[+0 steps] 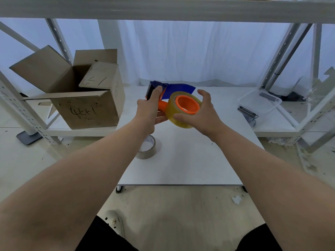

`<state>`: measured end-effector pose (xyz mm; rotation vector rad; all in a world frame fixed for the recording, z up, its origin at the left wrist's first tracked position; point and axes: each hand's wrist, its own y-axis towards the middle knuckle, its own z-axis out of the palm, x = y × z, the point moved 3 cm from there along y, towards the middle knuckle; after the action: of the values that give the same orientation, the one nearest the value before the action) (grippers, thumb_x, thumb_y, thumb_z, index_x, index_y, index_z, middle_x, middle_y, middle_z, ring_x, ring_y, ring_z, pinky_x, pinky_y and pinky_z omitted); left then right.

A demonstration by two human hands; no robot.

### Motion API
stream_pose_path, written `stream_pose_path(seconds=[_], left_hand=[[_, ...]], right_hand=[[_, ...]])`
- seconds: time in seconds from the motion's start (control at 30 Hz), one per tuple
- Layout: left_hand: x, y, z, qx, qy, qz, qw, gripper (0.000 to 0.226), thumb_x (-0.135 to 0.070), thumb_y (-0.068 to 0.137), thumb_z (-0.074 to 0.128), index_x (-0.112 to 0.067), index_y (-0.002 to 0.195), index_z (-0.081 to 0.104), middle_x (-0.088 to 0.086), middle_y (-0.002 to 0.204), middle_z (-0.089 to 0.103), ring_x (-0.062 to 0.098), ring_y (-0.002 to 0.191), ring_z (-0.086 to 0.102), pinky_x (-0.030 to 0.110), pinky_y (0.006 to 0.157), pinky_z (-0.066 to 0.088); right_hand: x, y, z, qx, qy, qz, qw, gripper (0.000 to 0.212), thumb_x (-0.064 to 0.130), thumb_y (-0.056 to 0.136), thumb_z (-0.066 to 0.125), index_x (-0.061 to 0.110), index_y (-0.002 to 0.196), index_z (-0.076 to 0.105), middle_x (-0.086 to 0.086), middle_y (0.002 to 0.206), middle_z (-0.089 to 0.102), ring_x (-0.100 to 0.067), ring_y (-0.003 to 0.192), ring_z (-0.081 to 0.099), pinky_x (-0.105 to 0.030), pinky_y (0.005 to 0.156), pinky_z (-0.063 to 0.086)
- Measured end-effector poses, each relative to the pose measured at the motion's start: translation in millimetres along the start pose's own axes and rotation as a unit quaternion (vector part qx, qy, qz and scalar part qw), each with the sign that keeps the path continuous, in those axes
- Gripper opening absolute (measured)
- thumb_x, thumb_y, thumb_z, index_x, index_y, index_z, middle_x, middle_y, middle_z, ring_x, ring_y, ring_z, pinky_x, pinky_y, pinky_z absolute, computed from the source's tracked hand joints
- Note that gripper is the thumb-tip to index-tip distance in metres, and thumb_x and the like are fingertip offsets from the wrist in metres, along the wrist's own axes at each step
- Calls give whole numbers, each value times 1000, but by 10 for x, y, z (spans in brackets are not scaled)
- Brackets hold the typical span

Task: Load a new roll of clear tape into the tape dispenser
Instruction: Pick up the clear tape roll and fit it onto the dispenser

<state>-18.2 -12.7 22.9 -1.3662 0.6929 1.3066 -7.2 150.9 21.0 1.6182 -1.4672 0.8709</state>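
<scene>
A blue tape dispenser [178,89] with an orange handle and orange hub is held above the white table [190,160]. My left hand [149,109] grips it near the toothed cutter end, thumb on top. A thick roll of clear yellowish tape [175,115] sits around the orange hub [187,105]. My right hand [201,113] grips this roll, thumb on its near edge and fingers curled over the far side. A second, nearly used-up tape roll [147,149] lies flat on the table beneath my left forearm.
An open cardboard box [87,109] stands on the low shelf at the left. At the right, a clear plastic tub [259,104] sits on the shelf. Metal shelving posts flank both sides and a shelf board runs overhead. My feet show below the table's front edge.
</scene>
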Motion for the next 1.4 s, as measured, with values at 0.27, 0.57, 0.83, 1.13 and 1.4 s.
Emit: stream_pose_path(seconds=[0.27, 0.57, 0.83, 1.13, 1.4], left_hand=[[-47, -21, -79, -19, 57, 30, 998, 63, -43, 82, 66, -11, 128, 39, 14, 111, 63, 26, 79, 70, 30, 51, 58], [-387, -71, -333, -95, 38, 241, 965, 50, -47, 75, 69, -25, 106, 37, -5, 100, 55, 16, 96, 62, 45, 86, 56], [-174, -202, -2, 3, 184, 186, 965, 49, -40, 85, 64, -15, 117, 36, 4, 108, 56, 23, 92, 63, 32, 68, 58], [18, -85, -105, 23, 96, 11, 995, 58, -44, 85, 61, -15, 128, 35, 9, 116, 59, 25, 88, 68, 27, 55, 59], [82, 21, -193, 3, -33, -31, 999, 43, -50, 90, 45, -19, 116, 56, 7, 101, 71, 24, 88, 68, 30, 68, 56]], right_hand=[[34, -23, -117, -71, 135, -27, 988, 100, 34, 60, 85, 33, 135, 19, -9, 138, 35, -23, 121, 47, -34, 92, 48], [-63, -70, -280, -26, -191, -34, 981, 114, 40, 58, 82, 38, 144, 8, -8, 133, 35, -28, 123, 36, -36, 84, 41], [154, -121, -57, 28, -317, -140, 938, 122, 42, 60, 79, 32, 148, -4, -10, 129, 44, -30, 116, 38, -41, 94, 37], [219, -182, -55, 57, -363, -182, 912, 123, 38, 59, 81, 38, 148, -4, -10, 142, 25, -32, 124, 32, -48, 95, 43], [265, -154, -150, 14, -152, -183, 971, 114, 37, 64, 84, 22, 149, 10, -2, 159, -7, -7, 140, 12, -18, 99, 22]])
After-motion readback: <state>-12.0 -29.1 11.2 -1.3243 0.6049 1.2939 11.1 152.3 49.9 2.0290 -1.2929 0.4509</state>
